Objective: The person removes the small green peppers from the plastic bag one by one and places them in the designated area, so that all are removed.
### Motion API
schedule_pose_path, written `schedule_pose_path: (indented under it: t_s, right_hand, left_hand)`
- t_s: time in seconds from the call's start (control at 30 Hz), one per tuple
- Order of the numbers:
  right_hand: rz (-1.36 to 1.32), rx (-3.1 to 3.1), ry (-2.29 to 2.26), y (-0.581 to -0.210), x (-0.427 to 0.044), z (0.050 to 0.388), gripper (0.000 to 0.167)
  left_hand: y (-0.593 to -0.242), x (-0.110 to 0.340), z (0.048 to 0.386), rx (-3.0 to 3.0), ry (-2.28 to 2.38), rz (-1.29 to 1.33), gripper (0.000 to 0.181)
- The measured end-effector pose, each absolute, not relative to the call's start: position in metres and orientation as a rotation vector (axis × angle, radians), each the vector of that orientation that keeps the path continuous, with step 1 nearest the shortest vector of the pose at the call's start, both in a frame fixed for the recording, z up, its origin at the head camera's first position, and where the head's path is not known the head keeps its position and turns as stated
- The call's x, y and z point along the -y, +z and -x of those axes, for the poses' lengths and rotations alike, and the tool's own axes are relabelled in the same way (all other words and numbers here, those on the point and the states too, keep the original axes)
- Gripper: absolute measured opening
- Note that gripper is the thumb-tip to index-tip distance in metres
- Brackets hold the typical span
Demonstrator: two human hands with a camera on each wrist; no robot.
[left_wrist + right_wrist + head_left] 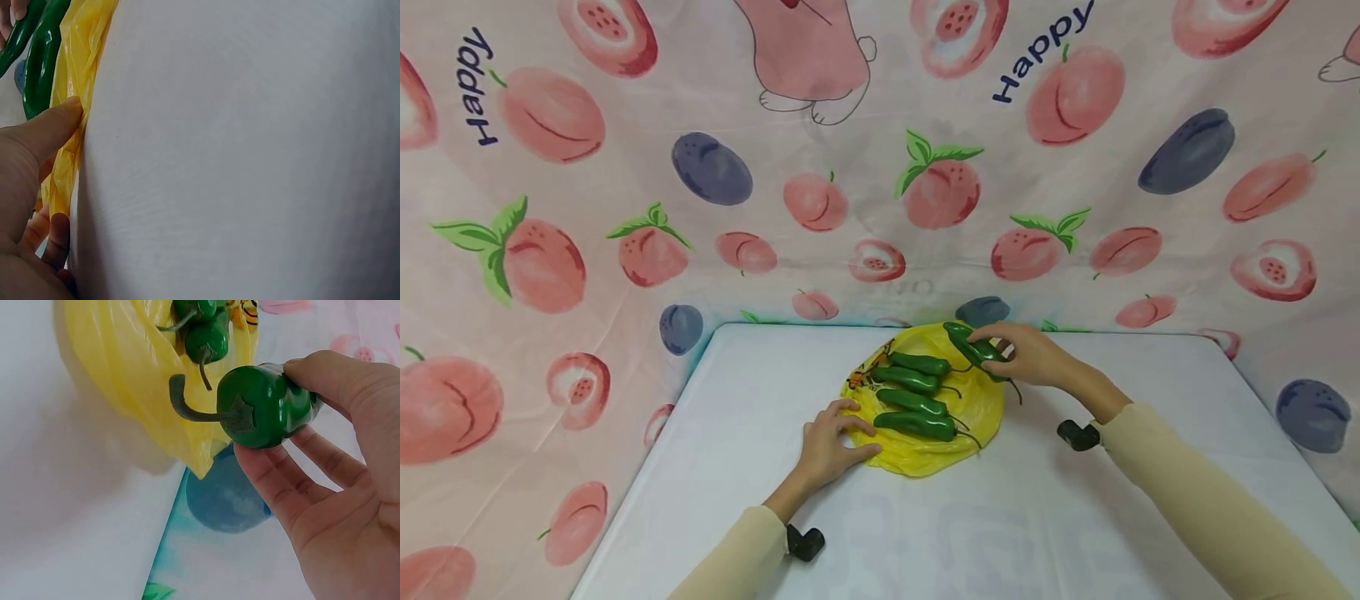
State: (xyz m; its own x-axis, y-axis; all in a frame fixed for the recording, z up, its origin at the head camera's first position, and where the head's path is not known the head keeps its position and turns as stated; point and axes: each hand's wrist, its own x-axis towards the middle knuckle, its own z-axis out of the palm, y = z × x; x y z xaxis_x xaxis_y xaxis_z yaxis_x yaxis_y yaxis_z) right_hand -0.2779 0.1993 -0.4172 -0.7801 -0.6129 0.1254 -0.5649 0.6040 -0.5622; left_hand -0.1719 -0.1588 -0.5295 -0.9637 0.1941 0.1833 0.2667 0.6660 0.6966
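In the head view, a yellow plastic bag lies on the white table, with several glossy green peppers side by side on it, their stems toward the right. My right hand holds another green pepper between thumb and fingers, over the bag's upper right part. In the right wrist view this pepper points its curved stem away from the palm. My left hand grips the bag's left edge. The left wrist view shows its thumb on the yellow plastic, fingers curled at the rim.
The white table ends at the back against a hanging pink cloth printed with fruit. Small black devices are strapped near the left wrist and right wrist. An orange and black print shows on the bag's left side.
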Motion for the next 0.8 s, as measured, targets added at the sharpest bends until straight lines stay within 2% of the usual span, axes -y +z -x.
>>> schedule_pose_path:
  t_s: [0.4,0.8]
  right_hand:
    - [0.989,-2.802,-0.919,-0.412,-0.221,0.281,0.044]
    - [0.843,-2.796,-0.979,-0.402,-0.241,0.278,0.044]
  left_hand:
    - [-0.532,0.158,0.171,2.765,-1.188,0.385,0.018]
    - [-0.531,0.159,0.172,2.783,-1.172,0.390,0.018]
